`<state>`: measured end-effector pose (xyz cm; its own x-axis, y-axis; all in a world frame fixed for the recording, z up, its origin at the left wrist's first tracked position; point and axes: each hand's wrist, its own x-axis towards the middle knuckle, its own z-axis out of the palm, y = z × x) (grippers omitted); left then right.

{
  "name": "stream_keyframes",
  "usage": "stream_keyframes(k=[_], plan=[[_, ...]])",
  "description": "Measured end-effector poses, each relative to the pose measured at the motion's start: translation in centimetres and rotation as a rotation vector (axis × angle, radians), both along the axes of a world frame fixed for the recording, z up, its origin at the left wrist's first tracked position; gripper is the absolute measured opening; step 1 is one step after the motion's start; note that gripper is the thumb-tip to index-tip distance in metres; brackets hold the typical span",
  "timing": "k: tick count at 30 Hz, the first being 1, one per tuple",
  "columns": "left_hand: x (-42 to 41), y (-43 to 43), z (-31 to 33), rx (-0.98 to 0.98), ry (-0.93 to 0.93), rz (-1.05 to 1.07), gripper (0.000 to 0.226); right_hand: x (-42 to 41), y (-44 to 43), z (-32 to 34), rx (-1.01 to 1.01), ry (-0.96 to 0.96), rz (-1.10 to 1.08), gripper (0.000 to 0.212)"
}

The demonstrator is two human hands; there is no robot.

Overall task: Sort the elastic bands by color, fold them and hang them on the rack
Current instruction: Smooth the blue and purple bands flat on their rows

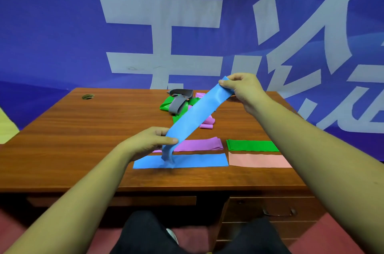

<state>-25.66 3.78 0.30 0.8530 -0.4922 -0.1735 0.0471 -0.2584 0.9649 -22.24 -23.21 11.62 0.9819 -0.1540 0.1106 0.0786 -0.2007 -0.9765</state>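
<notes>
- Fingers [225, 83] of the right hand [243, 87], centre right of the frame, pinch the upper end of a blue band [197, 112], held slanting above the desk [93, 129].
- Left hand [148, 141], lower centre, grips the band's lower part between thumb and fingers; the tail droops onto a folded blue band [197, 160].
- Nearby lie a folded purple band [199, 144], folded green band [252, 145] and folded pink band [259, 160].
- Behind them sits a tangled pile [178, 104] of green, grey and purple bands.

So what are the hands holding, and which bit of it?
A blue elastic band: the right hand pinches its top end, the left hand pinches it near the lower end.
</notes>
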Motion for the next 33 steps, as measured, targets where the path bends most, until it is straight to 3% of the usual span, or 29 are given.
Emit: stream_keyframes(k=[7, 11, 16, 22, 26, 33], plan=[[-1.6, 4.7, -2.3, 0.042, 0.043, 0.133, 0.033, -0.5, 0.6, -3.6, 0.093, 0.030, -0.079, 0.015], [-2.1, 6.7, -4.1, 0.016, 0.072, 0.311, 0.006, -0.5, 0.1, -6.9, 0.072, 0.116, -0.104, 0.018], [-2.5, 7.2, -5.7, -0.072, 0.136, 0.584, 0.011, -1.2, -0.6, -11.7, 0.030, 0.245, -0.145, 0.021], [-1.9, 6.8, -7.5, 0.220, -0.019, 0.767, 0.007, -2.0, -0.7, -16.9, -0.172, 0.347, -0.143, 0.024], [-1.8, 6.6, -8.0, 0.453, -0.125, 0.760, 0.004, -1.9, -0.3, -18.0, -0.412, 0.317, -0.119, 0.020], [-1.5, 6.0, -9.1, 0.592, -0.215, 0.762, 0.004, -1.3, -0.5, -19.5, -0.650, 0.201, -0.153, 0.012]])
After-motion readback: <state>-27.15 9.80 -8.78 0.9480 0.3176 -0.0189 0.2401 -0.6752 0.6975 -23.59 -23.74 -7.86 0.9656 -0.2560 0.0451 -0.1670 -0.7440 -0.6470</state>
